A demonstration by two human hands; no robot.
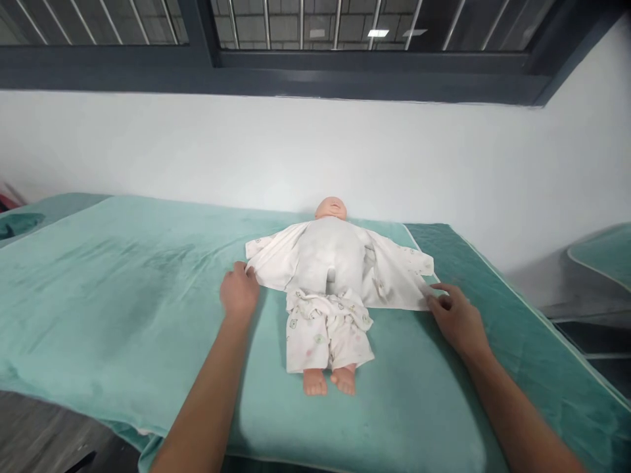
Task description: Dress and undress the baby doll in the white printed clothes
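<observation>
A baby doll [331,253] lies on its back on a teal towel [123,295], head toward the wall, bare feet toward me. It wears white printed trousers [323,332]. A white printed jacket [394,276] is spread open flat to both sides under its torso. My left hand [239,289] is closed on the lower left edge of the jacket. My right hand [456,315] pinches the lower right corner of the jacket against the towel.
The towel covers a padded table that runs along a white wall under a dark-framed barred window [315,39]. A darker teal cover [517,341] shows at the right edge. Another teal-covered surface [604,253] stands at far right.
</observation>
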